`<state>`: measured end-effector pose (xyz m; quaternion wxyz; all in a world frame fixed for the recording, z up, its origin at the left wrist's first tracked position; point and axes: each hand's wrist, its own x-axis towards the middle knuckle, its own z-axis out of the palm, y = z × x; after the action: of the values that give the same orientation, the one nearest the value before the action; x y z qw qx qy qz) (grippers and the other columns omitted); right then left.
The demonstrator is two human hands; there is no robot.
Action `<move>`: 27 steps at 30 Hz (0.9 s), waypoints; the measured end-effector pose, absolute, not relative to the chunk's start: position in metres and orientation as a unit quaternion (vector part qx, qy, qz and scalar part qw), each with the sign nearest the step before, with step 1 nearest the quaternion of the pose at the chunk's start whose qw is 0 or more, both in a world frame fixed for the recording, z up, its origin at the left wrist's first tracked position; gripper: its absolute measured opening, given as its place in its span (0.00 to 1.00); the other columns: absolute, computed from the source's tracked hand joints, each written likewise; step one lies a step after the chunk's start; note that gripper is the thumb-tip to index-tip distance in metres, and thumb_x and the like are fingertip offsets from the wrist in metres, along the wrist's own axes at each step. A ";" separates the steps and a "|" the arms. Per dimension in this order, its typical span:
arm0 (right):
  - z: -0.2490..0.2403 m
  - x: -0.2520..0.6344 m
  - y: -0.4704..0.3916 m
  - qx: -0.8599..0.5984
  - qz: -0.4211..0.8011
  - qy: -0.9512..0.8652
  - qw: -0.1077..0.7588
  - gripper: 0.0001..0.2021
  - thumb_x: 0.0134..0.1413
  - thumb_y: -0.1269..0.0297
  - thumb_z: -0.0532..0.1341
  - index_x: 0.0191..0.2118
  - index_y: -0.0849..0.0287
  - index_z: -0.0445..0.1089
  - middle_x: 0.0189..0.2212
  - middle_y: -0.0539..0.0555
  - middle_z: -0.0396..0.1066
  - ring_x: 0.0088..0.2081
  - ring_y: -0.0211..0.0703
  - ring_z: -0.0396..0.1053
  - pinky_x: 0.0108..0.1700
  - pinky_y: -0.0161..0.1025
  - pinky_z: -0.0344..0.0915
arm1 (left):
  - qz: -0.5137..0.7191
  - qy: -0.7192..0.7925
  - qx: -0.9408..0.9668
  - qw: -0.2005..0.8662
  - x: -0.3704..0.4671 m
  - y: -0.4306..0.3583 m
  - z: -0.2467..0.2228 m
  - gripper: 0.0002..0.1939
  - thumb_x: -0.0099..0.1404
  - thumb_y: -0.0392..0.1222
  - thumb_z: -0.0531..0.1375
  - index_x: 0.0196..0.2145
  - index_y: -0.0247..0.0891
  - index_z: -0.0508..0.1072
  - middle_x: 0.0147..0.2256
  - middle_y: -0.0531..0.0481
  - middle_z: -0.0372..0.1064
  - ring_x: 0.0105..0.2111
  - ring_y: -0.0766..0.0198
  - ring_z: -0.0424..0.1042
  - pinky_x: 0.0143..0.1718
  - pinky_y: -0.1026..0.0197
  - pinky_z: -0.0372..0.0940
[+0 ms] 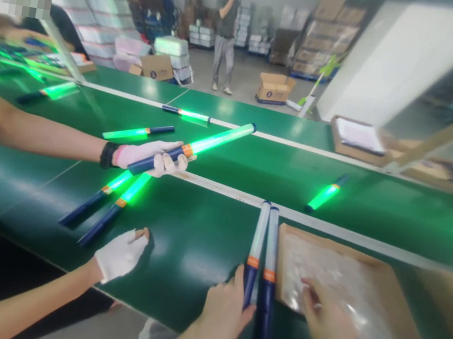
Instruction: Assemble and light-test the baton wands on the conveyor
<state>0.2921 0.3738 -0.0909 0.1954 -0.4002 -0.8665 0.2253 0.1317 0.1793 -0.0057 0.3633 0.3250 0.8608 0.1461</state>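
Evenly bright indoors; soft glare patches on green belt [196, 245]. Lit wands [218, 136] bloomed green, spilling glow around. Faint shadows under hands. Edges smeared and warped, right side worst; background soft, motion blur throughout.

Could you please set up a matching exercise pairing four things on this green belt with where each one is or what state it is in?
Things:
1. unlit wand pair
2. raised lit wand
3. plastic bags
4. left hand

States or places:
A. held by a co-worker's gloved hand
B. lying in a cardboard tray
C. on a dark blue wand handle
D. side by side, not glowing

Pairs: 1-D, 2-A, 3-B, 4-C
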 end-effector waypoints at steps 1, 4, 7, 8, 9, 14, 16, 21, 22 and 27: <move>-0.091 0.292 0.374 -0.403 0.222 -0.868 0.186 0.26 0.61 0.42 0.51 0.43 0.56 0.80 0.34 0.57 0.80 0.30 0.54 0.78 0.32 0.46 0.70 | 0.148 0.861 0.323 0.364 0.132 0.179 -0.005 0.41 0.71 0.42 0.64 0.76 0.32 0.55 0.56 0.34 0.79 0.54 0.39 0.80 0.57 0.44 0.73; -0.092 0.291 0.372 -0.409 0.204 -0.873 0.169 0.27 0.62 0.42 0.50 0.44 0.55 0.80 0.33 0.57 0.80 0.32 0.55 0.78 0.33 0.45 0.69 | 0.150 0.860 0.322 0.366 0.131 0.178 -0.005 0.42 0.70 0.42 0.65 0.76 0.32 0.56 0.55 0.33 0.79 0.55 0.38 0.80 0.57 0.44 0.73; -0.090 0.290 0.372 -0.401 0.193 -0.878 0.179 0.27 0.63 0.43 0.50 0.44 0.56 0.80 0.34 0.58 0.80 0.32 0.55 0.78 0.33 0.45 0.69 | 0.155 0.856 0.328 0.369 0.130 0.177 -0.005 0.42 0.70 0.42 0.65 0.76 0.31 0.56 0.56 0.34 0.78 0.55 0.38 0.80 0.57 0.44 0.73; -0.089 0.289 0.372 -0.394 0.193 -0.879 0.185 0.26 0.63 0.44 0.50 0.44 0.56 0.80 0.34 0.58 0.80 0.33 0.54 0.78 0.34 0.45 0.69 | 0.156 0.854 0.331 0.370 0.130 0.177 -0.005 0.42 0.70 0.42 0.64 0.76 0.31 0.56 0.56 0.34 0.78 0.55 0.38 0.80 0.57 0.44 0.73; -0.088 0.288 0.372 -0.385 0.194 -0.882 0.191 0.26 0.63 0.45 0.50 0.43 0.56 0.80 0.35 0.59 0.80 0.33 0.54 0.78 0.35 0.44 0.70 | 0.158 0.853 0.332 0.371 0.129 0.177 -0.005 0.42 0.70 0.41 0.64 0.76 0.30 0.56 0.56 0.34 0.78 0.54 0.38 0.79 0.57 0.43 0.73; -0.083 0.284 0.373 -0.353 0.173 -0.896 0.207 0.24 0.64 0.48 0.50 0.43 0.56 0.80 0.40 0.59 0.81 0.34 0.52 0.78 0.35 0.45 0.70 | 0.167 0.853 0.332 0.367 0.130 0.177 -0.011 0.42 0.69 0.41 0.64 0.76 0.30 0.55 0.56 0.33 0.78 0.54 0.36 0.79 0.57 0.41 0.73; -0.082 0.283 0.373 -0.348 0.171 -0.899 0.203 0.24 0.65 0.49 0.49 0.43 0.55 0.80 0.40 0.58 0.81 0.32 0.51 0.77 0.34 0.45 0.69 | 0.172 0.852 0.334 0.365 0.131 0.177 -0.015 0.43 0.69 0.40 0.65 0.76 0.29 0.56 0.56 0.33 0.78 0.54 0.35 0.79 0.57 0.40 0.73; -0.080 0.281 0.371 -0.349 0.192 -0.898 0.188 0.26 0.65 0.47 0.49 0.43 0.55 0.80 0.37 0.57 0.80 0.28 0.48 0.76 0.31 0.43 0.68 | 0.189 0.849 0.337 0.361 0.132 0.175 -0.020 0.43 0.69 0.40 0.64 0.76 0.28 0.55 0.57 0.33 0.77 0.55 0.35 0.79 0.59 0.39 0.72; -0.080 0.281 0.371 -0.356 0.198 -0.893 0.188 0.26 0.65 0.46 0.49 0.44 0.56 0.80 0.36 0.57 0.80 0.27 0.48 0.75 0.30 0.43 0.68 | 0.193 0.848 0.337 0.361 0.132 0.175 -0.019 0.43 0.69 0.40 0.64 0.76 0.28 0.55 0.57 0.33 0.77 0.55 0.35 0.79 0.59 0.39 0.72; -0.075 0.281 0.370 -0.377 0.230 -0.875 0.197 0.28 0.62 0.43 0.51 0.47 0.58 0.80 0.31 0.56 0.79 0.26 0.47 0.75 0.30 0.41 0.69 | 0.204 0.842 0.339 0.367 0.132 0.174 -0.020 0.43 0.69 0.40 0.64 0.76 0.27 0.55 0.58 0.33 0.77 0.56 0.34 0.78 0.59 0.38 0.72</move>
<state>0.2807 0.3704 -0.0752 0.1970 -0.3773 -0.8752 0.2299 0.1321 0.1735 -0.0196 0.3666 0.3391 0.8420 0.2042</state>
